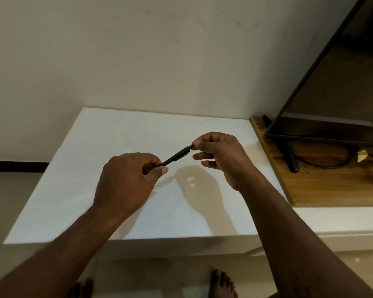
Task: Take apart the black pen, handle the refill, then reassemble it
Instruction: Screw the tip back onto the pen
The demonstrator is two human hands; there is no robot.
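Black pen [177,156] spans diagonally between my hands: left hand [127,181] fisted on near end, right hand [219,157] pinching far-right tip.

We see our left hand [127,179] and right hand [221,157] bare, with no rings or watch, forearms unsleeved, and our feet [222,283] bare below.

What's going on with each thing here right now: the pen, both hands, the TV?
black pen: in one piece as far as can be seen, held in the air above the white table
left hand: closed around the pen's lower end
right hand: pinching the pen's upper end
TV: screen dark, standing on the wooden board
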